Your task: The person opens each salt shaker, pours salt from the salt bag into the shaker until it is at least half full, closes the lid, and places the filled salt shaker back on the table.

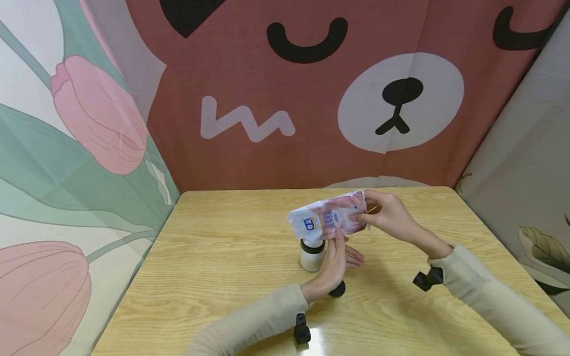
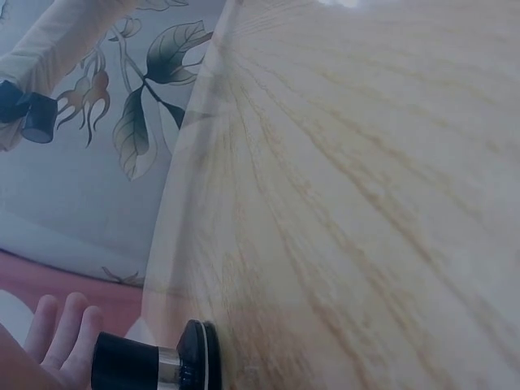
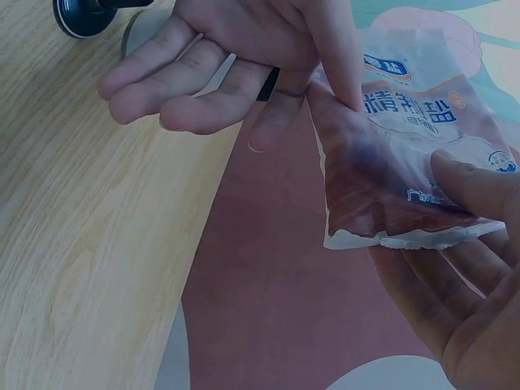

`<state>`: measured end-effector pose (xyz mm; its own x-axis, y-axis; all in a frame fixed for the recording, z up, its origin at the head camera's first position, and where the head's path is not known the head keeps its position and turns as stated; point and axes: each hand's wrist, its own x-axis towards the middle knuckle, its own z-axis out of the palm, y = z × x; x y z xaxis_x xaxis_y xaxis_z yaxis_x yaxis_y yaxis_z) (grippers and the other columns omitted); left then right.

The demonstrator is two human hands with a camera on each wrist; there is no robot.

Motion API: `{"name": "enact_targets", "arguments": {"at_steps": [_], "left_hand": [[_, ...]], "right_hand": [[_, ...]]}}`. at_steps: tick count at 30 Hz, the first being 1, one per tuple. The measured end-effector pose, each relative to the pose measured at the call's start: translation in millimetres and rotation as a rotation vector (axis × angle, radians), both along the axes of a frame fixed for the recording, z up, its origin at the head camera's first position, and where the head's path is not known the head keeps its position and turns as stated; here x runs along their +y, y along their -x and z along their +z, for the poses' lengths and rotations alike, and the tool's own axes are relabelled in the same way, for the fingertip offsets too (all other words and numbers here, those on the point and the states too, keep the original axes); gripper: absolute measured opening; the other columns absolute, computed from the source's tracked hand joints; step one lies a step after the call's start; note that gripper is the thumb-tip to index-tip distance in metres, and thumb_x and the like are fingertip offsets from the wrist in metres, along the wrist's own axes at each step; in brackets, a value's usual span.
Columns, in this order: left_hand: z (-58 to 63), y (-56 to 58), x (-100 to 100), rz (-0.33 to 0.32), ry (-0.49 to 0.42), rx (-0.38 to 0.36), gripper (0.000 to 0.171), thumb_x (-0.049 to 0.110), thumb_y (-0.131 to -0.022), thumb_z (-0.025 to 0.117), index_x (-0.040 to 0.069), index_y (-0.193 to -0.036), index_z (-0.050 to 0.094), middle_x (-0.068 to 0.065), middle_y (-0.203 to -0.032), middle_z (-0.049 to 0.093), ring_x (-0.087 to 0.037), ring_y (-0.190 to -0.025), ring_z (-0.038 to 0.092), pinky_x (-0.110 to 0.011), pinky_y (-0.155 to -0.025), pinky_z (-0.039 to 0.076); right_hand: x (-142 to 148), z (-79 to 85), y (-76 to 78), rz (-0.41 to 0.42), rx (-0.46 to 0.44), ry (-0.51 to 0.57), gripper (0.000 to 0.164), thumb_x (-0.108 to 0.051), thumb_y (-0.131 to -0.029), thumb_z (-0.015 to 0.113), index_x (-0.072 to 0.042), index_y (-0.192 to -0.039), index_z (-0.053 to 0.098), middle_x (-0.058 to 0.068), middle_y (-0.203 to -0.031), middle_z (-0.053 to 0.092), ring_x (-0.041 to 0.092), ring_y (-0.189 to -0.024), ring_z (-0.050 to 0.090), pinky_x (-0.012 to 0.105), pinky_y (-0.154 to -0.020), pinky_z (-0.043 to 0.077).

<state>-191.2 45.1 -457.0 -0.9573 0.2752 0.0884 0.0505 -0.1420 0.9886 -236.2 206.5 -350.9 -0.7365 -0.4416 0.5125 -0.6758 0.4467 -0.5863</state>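
Note:
A pink and white bag of salt [image 1: 331, 217] is held tilted above the table, its left end over a pale jar [image 1: 311, 257] with a dark rim. My right hand [image 1: 389, 215] grips the bag's right end, thumb in front and fingers behind, as the right wrist view shows. Below the bag, my left hand [image 1: 331, 269] touches its lower edge; several of its fingers [image 3: 175, 89] stretch out straight. A black knobbed lid [image 1: 338, 289] stands on the table beside the left hand. The bag hides the jar's mouth.
The wooden table [image 1: 222, 262] reaches back to a reddish cloth backdrop [image 1: 231, 163] with a printed bear face. A floral cloth [image 1: 40, 198] hangs at the left, another pale cloth [image 1: 521, 173] at the right. Each sleeve cuff carries a small black camera.

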Motion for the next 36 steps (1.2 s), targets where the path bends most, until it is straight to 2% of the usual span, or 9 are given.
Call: {"name": "enact_targets", "arguments": {"at_steps": [4, 8, 11, 15, 19, 23, 28, 33, 36], "left_hand": [[-0.2, 0.0, 0.0, 0.002, 0.008, -0.002, 0.047, 0.046, -0.109, 0.013, 0.005, -0.114, 0.035, -0.021, -0.086, 0.070, -0.040, -0.079, 0.071, -0.038, -0.071, 0.062], [0.4, -0.6, 0.0, 0.019, 0.018, 0.007, 0.047, 0.045, -0.109, 0.013, 0.004, -0.115, 0.035, -0.019, -0.086, 0.070, -0.038, -0.078, 0.071, -0.035, -0.069, 0.061], [0.0, -2.0, 0.3, 0.041, 0.031, 0.016, 0.044, 0.041, -0.110, 0.014, 0.004, -0.121, 0.036, -0.017, -0.090, 0.069, -0.038, -0.080, 0.071, -0.034, -0.070, 0.061], [-3.1, -4.6, 0.1, 0.061, 0.031, 0.026, 0.039, 0.034, -0.111, 0.017, 0.003, -0.130, 0.033, -0.018, -0.103, 0.065, -0.042, -0.085, 0.069, -0.035, -0.072, 0.061], [-3.9, -4.8, 0.8, 0.057, 0.026, 0.023, 0.038, 0.034, -0.111, 0.018, 0.006, -0.133, 0.032, -0.024, -0.109, 0.062, -0.045, -0.088, 0.068, -0.037, -0.073, 0.061], [-3.6, -4.1, 1.7, 0.051, 0.021, 0.020, 0.038, 0.036, -0.111, 0.020, 0.008, -0.132, 0.033, -0.028, -0.108, 0.061, -0.043, -0.086, 0.069, -0.041, -0.074, 0.061], [-4.3, -4.4, 1.7, 0.068, 0.039, 0.035, 0.038, 0.033, -0.111, 0.022, 0.006, -0.135, 0.032, -0.021, -0.109, 0.060, -0.037, -0.083, 0.071, -0.040, -0.073, 0.061], [-6.2, -6.0, 0.8, 0.089, 0.076, 0.041, 0.040, 0.031, -0.111, 0.030, 0.004, -0.139, 0.031, -0.014, -0.117, 0.059, -0.039, -0.087, 0.070, -0.040, -0.073, 0.061], [-5.5, -6.6, 0.9, 0.073, 0.067, 0.035, 0.046, 0.034, -0.108, 0.040, 0.005, -0.142, 0.027, -0.013, -0.119, 0.059, -0.040, -0.092, 0.069, -0.041, -0.077, 0.060]], "right_hand": [[1.0, -1.9, 0.4, 0.009, -0.015, 0.013, 0.031, 0.003, -0.080, 0.080, -0.003, -0.108, 0.069, 0.005, -0.089, 0.072, 0.016, -0.069, 0.068, 0.026, -0.054, 0.058], [3.8, -5.0, -0.2, 0.011, -0.093, 0.045, 0.032, 0.002, -0.082, 0.079, -0.004, -0.110, 0.066, 0.006, -0.087, 0.072, 0.016, -0.071, 0.070, 0.030, -0.051, 0.057], [8.8, -10.6, 0.1, 0.022, -0.173, 0.088, 0.041, 0.003, -0.083, 0.078, -0.002, -0.120, 0.060, 0.011, -0.092, 0.071, 0.017, -0.076, 0.071, 0.032, -0.055, 0.059], [15.6, -20.5, 1.3, 0.031, -0.237, 0.140, 0.056, 0.003, -0.085, 0.076, -0.001, -0.134, 0.049, 0.016, -0.100, 0.067, 0.019, -0.077, 0.071, 0.032, -0.062, 0.060], [20.3, -29.5, 1.1, 0.042, -0.304, 0.204, 0.064, 0.004, -0.085, 0.075, -0.004, -0.139, 0.042, 0.018, -0.096, 0.064, 0.022, -0.073, 0.069, 0.034, -0.062, 0.060], [23.0, -37.6, 0.2, 0.069, -0.376, 0.280, 0.066, 0.007, -0.087, 0.072, -0.007, -0.141, 0.037, 0.024, -0.090, 0.064, 0.025, -0.072, 0.069, 0.039, -0.061, 0.061], [23.6, -46.1, -0.9, 0.077, -0.416, 0.323, 0.069, 0.007, -0.088, 0.070, -0.014, -0.143, 0.034, 0.029, -0.093, 0.061, 0.026, -0.074, 0.069, 0.043, -0.061, 0.061], [26.3, -53.1, -1.7, 0.089, -0.454, 0.345, 0.067, 0.006, -0.091, 0.068, -0.016, -0.144, 0.033, 0.025, -0.100, 0.060, 0.027, -0.077, 0.069, 0.049, -0.063, 0.061], [29.3, -58.6, -2.3, 0.107, -0.469, 0.382, 0.061, 0.008, -0.092, 0.065, -0.014, -0.140, 0.035, 0.017, -0.103, 0.062, 0.025, -0.079, 0.069, 0.047, -0.064, 0.061]]}}
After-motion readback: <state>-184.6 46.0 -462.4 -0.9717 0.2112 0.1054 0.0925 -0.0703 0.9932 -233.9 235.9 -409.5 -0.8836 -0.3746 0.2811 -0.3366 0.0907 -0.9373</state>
